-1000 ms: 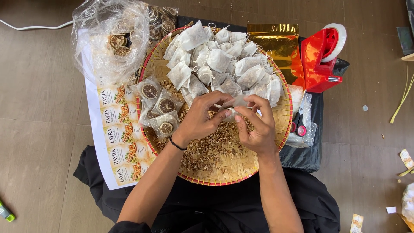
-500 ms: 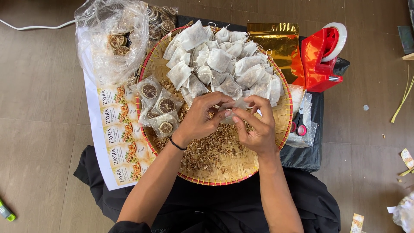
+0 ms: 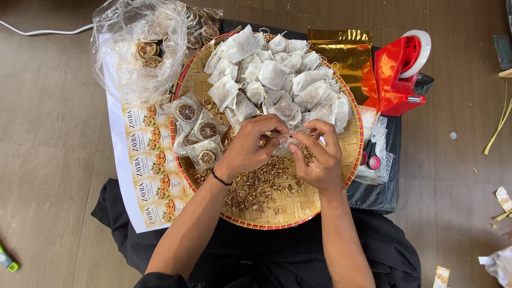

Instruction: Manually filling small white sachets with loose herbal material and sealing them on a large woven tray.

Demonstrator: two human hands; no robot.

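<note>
My left hand (image 3: 250, 146) and my right hand (image 3: 318, 157) meet over the middle of a round woven bamboo tray (image 3: 298, 213) and pinch a small white drawstring pouch (image 3: 285, 144) between their fingers. Below the hands lies a heap of loose dried brown herb bits (image 3: 256, 184) on the tray. Behind the hands sits a pile of several filled white pouches (image 3: 272, 74). Three small clear packets with dried citrus slices (image 3: 200, 130) lie at the tray's left.
A clear plastic bag of dried citrus slices (image 3: 144, 50) sits upper left over a sheet of printed labels (image 3: 149, 170). A gold foil bag (image 3: 346, 53), a red tape dispenser (image 3: 400, 72) and scissors (image 3: 370, 157) lie right on black cloth (image 3: 381, 194).
Both hands stay at the tray's middle on the pouch; the fingers have shifted slightly around its top.
</note>
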